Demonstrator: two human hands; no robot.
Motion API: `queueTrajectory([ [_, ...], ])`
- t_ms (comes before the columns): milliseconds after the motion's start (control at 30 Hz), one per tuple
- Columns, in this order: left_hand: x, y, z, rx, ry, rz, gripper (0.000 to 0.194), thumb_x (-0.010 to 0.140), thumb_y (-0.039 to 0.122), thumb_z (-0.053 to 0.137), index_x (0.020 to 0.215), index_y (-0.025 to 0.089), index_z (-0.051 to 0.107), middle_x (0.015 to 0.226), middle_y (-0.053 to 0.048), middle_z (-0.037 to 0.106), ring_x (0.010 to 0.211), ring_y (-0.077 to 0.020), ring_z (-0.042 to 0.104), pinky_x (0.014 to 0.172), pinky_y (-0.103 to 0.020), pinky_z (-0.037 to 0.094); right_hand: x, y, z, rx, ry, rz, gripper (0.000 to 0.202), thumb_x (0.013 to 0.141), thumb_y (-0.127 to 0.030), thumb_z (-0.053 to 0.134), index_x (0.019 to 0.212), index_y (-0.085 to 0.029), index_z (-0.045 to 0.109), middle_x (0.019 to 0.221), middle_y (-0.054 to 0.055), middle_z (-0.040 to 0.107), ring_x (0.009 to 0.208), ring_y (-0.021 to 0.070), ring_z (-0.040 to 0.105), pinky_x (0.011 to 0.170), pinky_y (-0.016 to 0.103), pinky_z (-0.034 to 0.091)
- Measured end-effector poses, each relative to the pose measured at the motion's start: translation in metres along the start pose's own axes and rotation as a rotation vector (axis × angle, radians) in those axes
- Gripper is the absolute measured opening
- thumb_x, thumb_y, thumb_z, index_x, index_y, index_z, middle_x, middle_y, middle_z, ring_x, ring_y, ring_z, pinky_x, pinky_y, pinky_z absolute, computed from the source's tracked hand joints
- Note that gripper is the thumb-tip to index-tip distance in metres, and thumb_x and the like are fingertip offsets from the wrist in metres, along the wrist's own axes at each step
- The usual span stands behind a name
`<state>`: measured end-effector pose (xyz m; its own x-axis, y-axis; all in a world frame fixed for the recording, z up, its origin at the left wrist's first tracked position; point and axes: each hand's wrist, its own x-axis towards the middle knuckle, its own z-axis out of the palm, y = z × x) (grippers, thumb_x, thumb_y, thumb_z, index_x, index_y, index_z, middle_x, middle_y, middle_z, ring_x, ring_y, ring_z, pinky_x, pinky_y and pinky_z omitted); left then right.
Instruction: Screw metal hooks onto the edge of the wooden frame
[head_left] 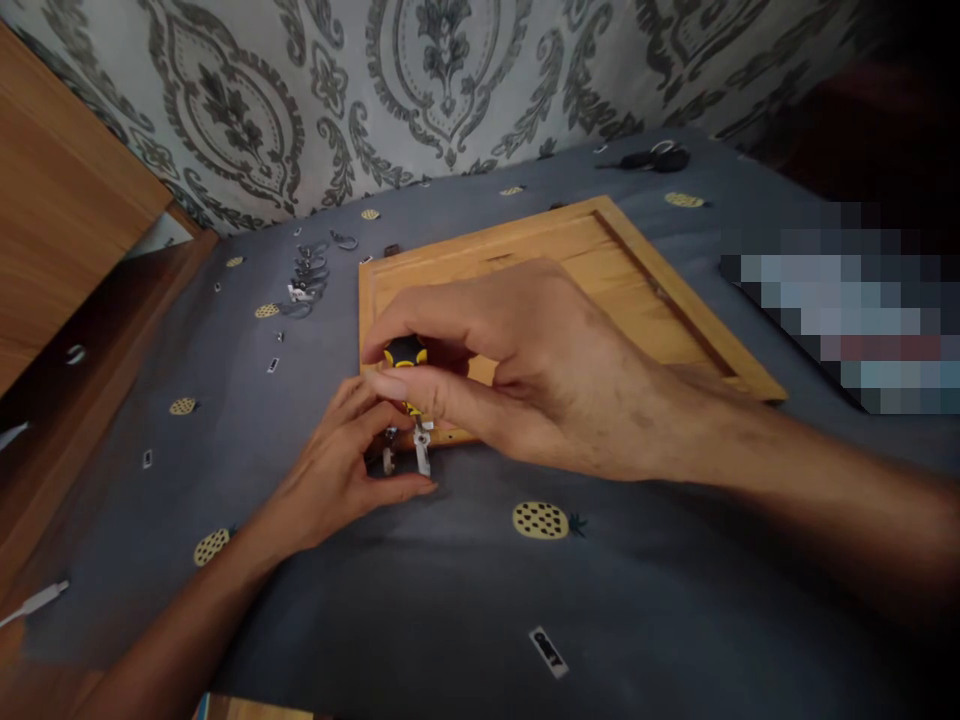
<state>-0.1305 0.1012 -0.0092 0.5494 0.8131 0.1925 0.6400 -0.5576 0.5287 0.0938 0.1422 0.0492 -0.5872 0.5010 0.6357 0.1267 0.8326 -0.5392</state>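
Observation:
A black-and-yellow screwdriver [406, 352] stands roughly upright in my right hand [540, 370], its handle pinched between thumb and fingers. Below it, its lower end meets a small metal hinge [422, 450] on the near-left edge of a wooden cabinet door [540, 250]. My left hand [337, 460] is closed about that hinge, fingers above and thumb underneath. The door lies flat on a dark blue pineapple-print cloth [450, 580]. My right hand and forearm hide part of its near side.
Several metal hinges [309, 270] and a tiny screw [280, 337] lie left of the door. Keys with a black fob [660, 157] rest at the back. A blurred-out device [847, 320] is at right. Wooden furniture [67, 190] borders the left, and a white cable [37, 602] ends nearby.

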Motion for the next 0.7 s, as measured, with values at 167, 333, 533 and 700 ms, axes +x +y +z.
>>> queueTrajectory([
  [167, 0.0018, 0.0029, -0.0014, 0.027, -0.003, -0.016, 0.032, 0.085, 0.047, 0.081, 0.097, 0.022, 0.065, 0.112, -0.005, 0.064, 0.110, -0.0280, 0.056, 0.095, -0.045, 0.052, 0.0003, -0.0050, -0.0026, 0.042, 0.070, 0.051, 0.020, 0.105, -0.030, 0.057, 0.099, -0.014, 0.068, 0.083, -0.002, 0.067, 0.069, 0.0070, 0.052, 0.067, 0.021, 0.042],
  [333, 0.0027, 0.0038, -0.0022, 0.015, -0.006, -0.014, 0.030, 0.086, 0.046, 0.080, 0.096, 0.023, 0.065, 0.110, -0.005, 0.065, 0.109, -0.0276, 0.056, 0.093, -0.044, 0.052, 0.0001, -0.0067, -0.0050, 0.032, 0.032, 0.083, 0.022, 0.106, -0.032, 0.054, 0.097, -0.015, 0.066, 0.083, -0.002, 0.065, 0.069, 0.0075, 0.053, 0.069, 0.022, 0.043],
  [533, 0.0018, 0.0033, -0.0019, 0.023, -0.001, -0.001, 0.030, 0.086, 0.046, 0.080, 0.098, 0.023, 0.065, 0.107, -0.004, 0.065, 0.105, -0.0268, 0.057, 0.089, -0.041, 0.053, 0.0001, -0.0028, -0.0048, 0.058, 0.013, 0.032, 0.018, 0.104, -0.025, 0.057, 0.097, -0.012, 0.067, 0.079, -0.002, 0.062, 0.070, 0.0086, 0.051, 0.068, 0.023, 0.040],
  [700, 0.0026, 0.0049, -0.0017, 0.012, 0.004, -0.019, 0.028, 0.085, 0.044, 0.081, 0.096, 0.024, 0.065, 0.110, -0.003, 0.065, 0.106, -0.0271, 0.058, 0.088, -0.040, 0.054, 0.0000, -0.0029, -0.0049, 0.066, 0.013, 0.029, 0.017, 0.104, -0.024, 0.057, 0.098, -0.012, 0.067, 0.079, -0.002, 0.064, 0.070, 0.0082, 0.051, 0.068, 0.022, 0.040],
])
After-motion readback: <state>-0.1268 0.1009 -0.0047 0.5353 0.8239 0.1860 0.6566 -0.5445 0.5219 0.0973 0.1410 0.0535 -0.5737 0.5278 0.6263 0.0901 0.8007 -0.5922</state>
